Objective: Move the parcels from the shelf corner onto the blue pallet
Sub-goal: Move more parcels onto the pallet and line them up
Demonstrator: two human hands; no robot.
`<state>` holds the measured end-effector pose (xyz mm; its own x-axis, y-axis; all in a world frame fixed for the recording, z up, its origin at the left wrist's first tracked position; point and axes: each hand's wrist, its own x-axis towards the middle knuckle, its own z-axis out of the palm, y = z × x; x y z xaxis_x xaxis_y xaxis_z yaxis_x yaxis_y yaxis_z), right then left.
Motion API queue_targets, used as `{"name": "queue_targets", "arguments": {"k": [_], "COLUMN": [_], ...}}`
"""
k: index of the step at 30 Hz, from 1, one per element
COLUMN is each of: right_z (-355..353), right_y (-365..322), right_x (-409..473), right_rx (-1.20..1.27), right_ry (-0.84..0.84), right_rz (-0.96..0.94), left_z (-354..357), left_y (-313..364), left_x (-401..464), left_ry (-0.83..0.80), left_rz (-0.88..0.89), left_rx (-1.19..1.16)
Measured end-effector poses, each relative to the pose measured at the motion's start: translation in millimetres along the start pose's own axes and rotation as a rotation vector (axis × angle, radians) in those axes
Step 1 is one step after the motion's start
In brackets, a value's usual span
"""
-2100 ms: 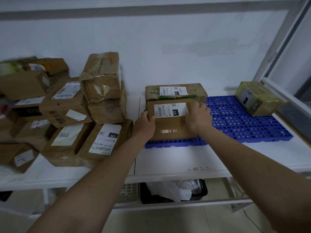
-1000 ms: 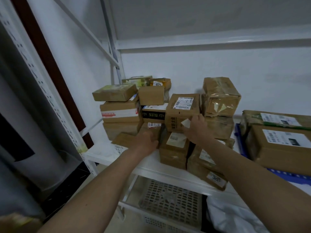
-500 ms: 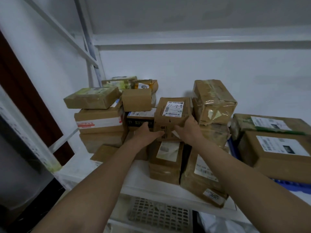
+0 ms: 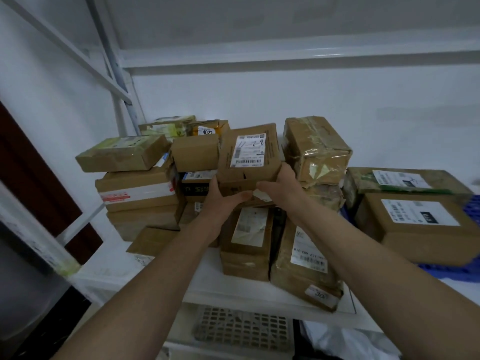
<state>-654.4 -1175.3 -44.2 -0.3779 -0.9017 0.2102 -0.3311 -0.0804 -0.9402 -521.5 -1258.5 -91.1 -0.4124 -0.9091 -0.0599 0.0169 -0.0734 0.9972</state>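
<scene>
A brown cardboard parcel (image 4: 249, 157) with a white shipping label is tilted up above the pile in the shelf corner. My left hand (image 4: 223, 198) grips its lower left edge and my right hand (image 4: 280, 188) grips its lower right corner. Several other taped cardboard parcels (image 4: 137, 188) are stacked around and below it. At the right, two parcels (image 4: 415, 222) lie on the blue pallet (image 4: 449, 271), of which only an edge shows.
A white shelf board (image 4: 207, 281) carries the pile; its front edge runs below my forearms. White uprights and a brace (image 4: 114, 74) stand at the back left. A grey perforated crate (image 4: 241, 328) and white plastic bag (image 4: 345, 341) sit underneath.
My hands left the parcel on the pallet and the view turned left to the corner pile. Both hands closed on the labelled parcel and lifted it, tilting its label toward me.
</scene>
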Motion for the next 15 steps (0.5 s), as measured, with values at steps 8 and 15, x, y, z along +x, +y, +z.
{"name": "queue_targets", "arguments": {"k": [8,15], "right_z": [-17,-81], "right_y": [-49,-64], "right_x": [-58,-98], "right_rx": [0.079,0.075], "right_ry": [-0.025,0.168], "right_rz": [-0.214,-0.186], "left_z": [30,102], "left_y": [27,51], "left_x": [-61,-89], "left_ry": [0.303,0.231], "left_rz": [0.393,0.556], "left_rx": [-0.025,0.049]}}
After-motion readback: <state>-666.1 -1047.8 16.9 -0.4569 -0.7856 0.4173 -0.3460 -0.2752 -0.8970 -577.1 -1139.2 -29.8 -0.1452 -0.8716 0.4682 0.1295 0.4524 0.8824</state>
